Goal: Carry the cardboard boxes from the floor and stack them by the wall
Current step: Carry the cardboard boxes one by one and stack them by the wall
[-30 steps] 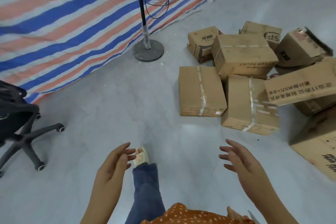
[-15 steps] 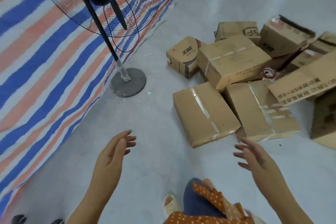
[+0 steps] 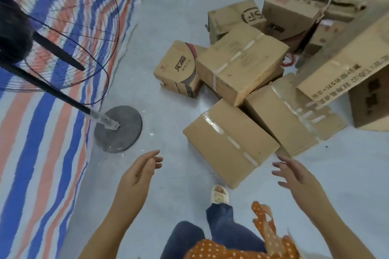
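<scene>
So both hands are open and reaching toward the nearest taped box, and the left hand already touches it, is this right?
Not quite. In the head view the left hand touches nothing: it hangs over bare floor, apart from the nearest taped box. The rest holds: both hands are open, the right hand too, and they reach toward that box.

bare floor [image 3: 172,174] before nearest box [image 3: 229,143], fan base [image 3: 119,129] left
</scene>
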